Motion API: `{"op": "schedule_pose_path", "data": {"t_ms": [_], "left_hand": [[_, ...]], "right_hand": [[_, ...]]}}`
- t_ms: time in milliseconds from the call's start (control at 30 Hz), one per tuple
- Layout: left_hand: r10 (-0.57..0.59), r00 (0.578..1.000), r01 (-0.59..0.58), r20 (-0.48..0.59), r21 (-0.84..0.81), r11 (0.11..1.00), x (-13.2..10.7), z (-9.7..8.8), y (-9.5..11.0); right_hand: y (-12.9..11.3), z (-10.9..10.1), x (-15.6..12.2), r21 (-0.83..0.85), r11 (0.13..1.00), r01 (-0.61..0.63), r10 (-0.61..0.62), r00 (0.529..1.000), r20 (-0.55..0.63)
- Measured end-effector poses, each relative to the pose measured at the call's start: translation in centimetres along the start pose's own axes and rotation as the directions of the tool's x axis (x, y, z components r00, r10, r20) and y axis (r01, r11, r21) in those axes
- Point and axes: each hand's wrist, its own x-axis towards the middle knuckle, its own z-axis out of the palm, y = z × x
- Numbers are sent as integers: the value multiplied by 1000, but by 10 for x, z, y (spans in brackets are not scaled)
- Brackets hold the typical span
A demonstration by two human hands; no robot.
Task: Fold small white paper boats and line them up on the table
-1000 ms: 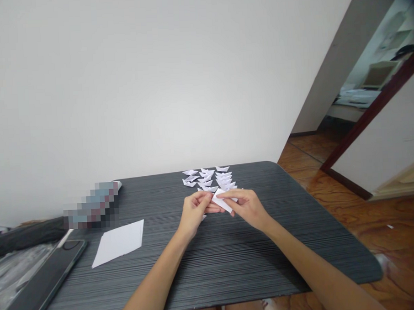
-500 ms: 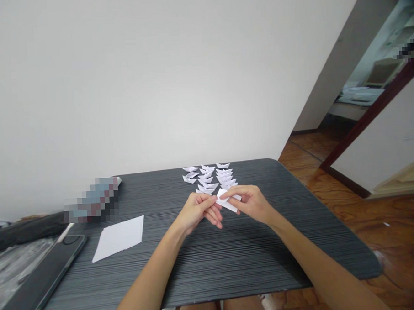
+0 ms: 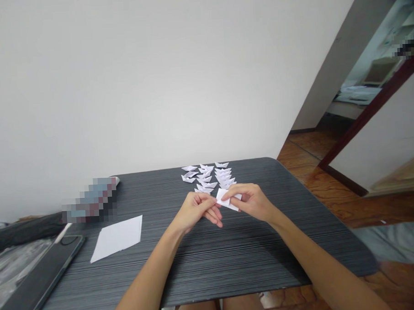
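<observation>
Both my hands meet over the middle of the dark striped table (image 3: 232, 263). Between them is a small white piece of paper (image 3: 226, 198), partly folded. My left hand (image 3: 195, 210) pinches its left edge with curled fingers. My right hand (image 3: 252, 201) grips its right side, thumb on top. Just beyond the hands lie several small folded white paper boats (image 3: 208, 175) in rows near the table's far edge.
A flat white paper sheet (image 3: 117, 237) lies on the table to the left. A dark flat device (image 3: 34, 283) sits at the left edge, with a blurred object (image 3: 90, 199) behind it. A white wall stands behind the table. Wooden floor and a doorway are at right.
The hands have shifted slightly away from me with the paper. The left fingers now pinch its left edge and the paper has been turned a little. The view drifted a bit.
</observation>
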Motion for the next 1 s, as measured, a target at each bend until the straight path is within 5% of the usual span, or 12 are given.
{"op": "schedule_pose_path", "data": {"t_ms": [500, 1000], "left_hand": [[-32, 999, 33, 29, -46, 998, 1, 2, -1], [-73, 989, 81, 126, -53, 995, -2, 6, 0]], "right_hand": [[-2, -4, 2, -80, 986, 145, -142, 989, 47], [-5, -4, 2, -50, 987, 150, -143, 983, 118]]}}
